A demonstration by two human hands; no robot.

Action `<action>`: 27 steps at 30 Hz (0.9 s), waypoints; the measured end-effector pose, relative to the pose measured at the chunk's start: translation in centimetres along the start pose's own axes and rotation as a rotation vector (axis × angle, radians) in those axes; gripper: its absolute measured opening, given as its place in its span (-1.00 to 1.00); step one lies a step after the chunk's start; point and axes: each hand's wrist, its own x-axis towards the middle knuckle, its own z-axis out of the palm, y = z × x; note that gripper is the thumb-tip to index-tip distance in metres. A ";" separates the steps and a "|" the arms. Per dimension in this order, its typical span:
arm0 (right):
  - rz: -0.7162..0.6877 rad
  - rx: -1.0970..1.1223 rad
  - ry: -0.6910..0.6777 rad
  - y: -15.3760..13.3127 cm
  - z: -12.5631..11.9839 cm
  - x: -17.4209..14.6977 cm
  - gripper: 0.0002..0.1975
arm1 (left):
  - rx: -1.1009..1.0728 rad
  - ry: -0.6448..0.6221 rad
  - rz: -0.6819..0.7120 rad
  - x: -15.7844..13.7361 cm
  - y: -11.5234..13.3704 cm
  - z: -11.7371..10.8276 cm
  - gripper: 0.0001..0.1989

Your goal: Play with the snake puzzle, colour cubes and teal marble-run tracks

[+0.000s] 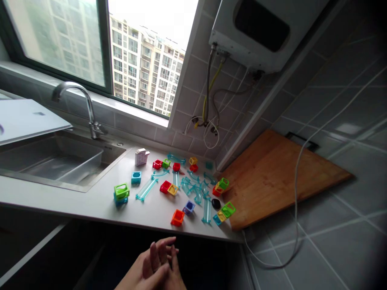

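Observation:
Below the counter's front edge, my left hand (139, 269) and my right hand (173, 274) meet, palms close together and fingers overlapping. Their fingers are loosely stretched out, and I see nothing held. Part of the right hand is hidden behind the left. Nearest to them on the counter are an orange cube frame (177, 218) and a purple one (189, 207). A green block (121, 191) sits on a blue block (121, 200) to the left. Clear teal track pieces (147, 189) lie farther back, among red-and-yellow blocks (168, 188).
A steel sink (87, 186) with a faucet (90, 108) is at left, partly under a white board (30, 119). A wooden board (272, 177) leans on the right wall, with a white cable (295, 193) hanging before it. A small pink-white box (140, 157) stands near the back.

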 end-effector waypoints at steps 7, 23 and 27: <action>0.099 0.035 -0.070 -0.2 3.1 -0.8 0.33 | 0.353 -0.175 0.051 1.1 1.6 -1.7 -0.51; 0.393 0.367 -0.142 2.0 -13.2 -1.8 -0.29 | 1.035 -0.472 1.133 10.5 -0.6 -5.6 -0.89; 0.351 0.432 -0.095 2.8 -13.1 -1.8 -0.43 | 1.012 -0.436 0.993 11.2 -3.3 -6.7 -0.87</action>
